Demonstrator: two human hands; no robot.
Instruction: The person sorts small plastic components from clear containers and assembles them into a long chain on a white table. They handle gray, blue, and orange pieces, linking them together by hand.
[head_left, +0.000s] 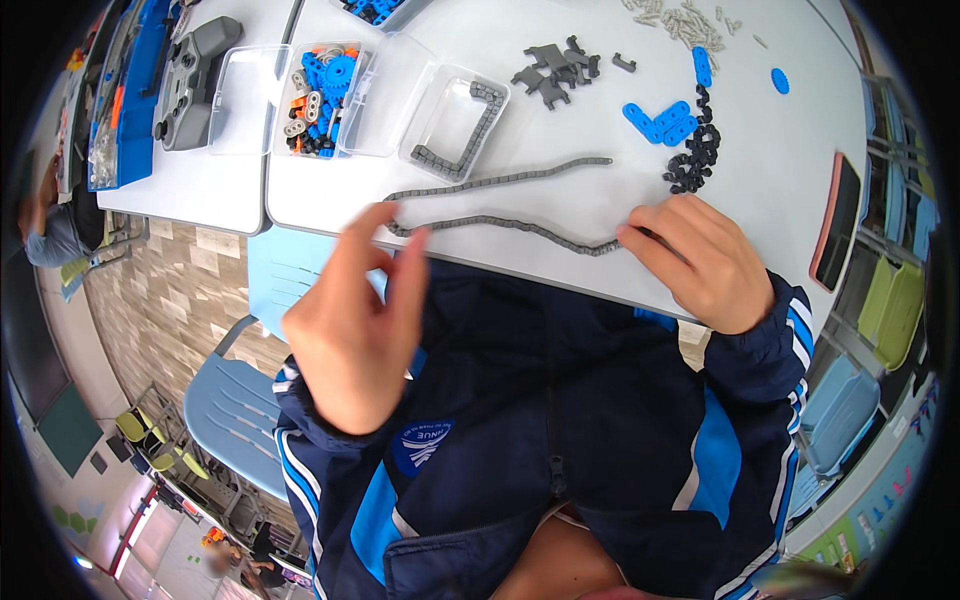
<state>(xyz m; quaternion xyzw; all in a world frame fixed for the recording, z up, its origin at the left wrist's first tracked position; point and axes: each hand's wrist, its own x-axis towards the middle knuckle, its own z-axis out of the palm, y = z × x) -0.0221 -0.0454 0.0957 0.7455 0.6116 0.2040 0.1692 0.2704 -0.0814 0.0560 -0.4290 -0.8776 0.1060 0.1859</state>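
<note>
A long grey plastic link chain (487,219) lies on the white table in front of me, doubled into a narrow U with its bend at the left. My right hand (700,262) is closed, thumb and index finger pinching the free end of its nearer strand. At the bend, my left hand (355,320) is slightly blurred; its thumb and index finger are apart, right beside the links. The far strand ends loose on the tabletop. Behind it, a clear plastic box (411,152) contains another length of grey chain (476,135).
Blue angled beams (660,122) and a heap of black links (695,160) sit at the right, near a phone (835,220). Dark grey pieces (553,70) lie farther back. A parts box (325,98) and a game controller (198,85) are at left.
</note>
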